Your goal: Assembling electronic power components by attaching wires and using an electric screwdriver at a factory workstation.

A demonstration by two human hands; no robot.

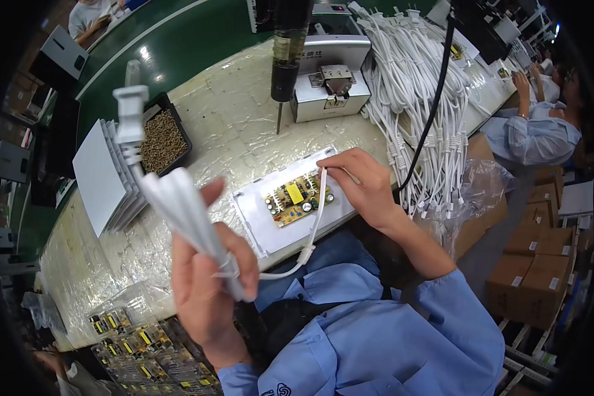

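A bundled white power cord (pixel 181 201) is gripped in my left hand (pixel 208 287), raised over the left part of the table. Its plug (pixel 131 109) points up and away, slightly blurred. From the bundle the cord loops below my left hand and runs up past a strain relief (pixel 305 254). My right hand (pixel 366 185) pinches the cord's other end between thumb and fingertips, at the right side of a circuit board (pixel 298 200). That board, with a yellow transformer, lies in a white plastic casing half (pixel 247 211) near the table's front edge. Fingertips cover the cord's very end.
An electric screwdriver (pixel 289 59) hangs beyond the casing, beside a silver screw feeder (pixel 330 82). White power cords (pixel 412 72) are heaped at right. Left are a black bin of screws (pixel 164 142) and stacked white panels (pixel 102 175). Circuit boards (pixel 145 343) sit lower left; cartons (pixel 528 270) stand right.
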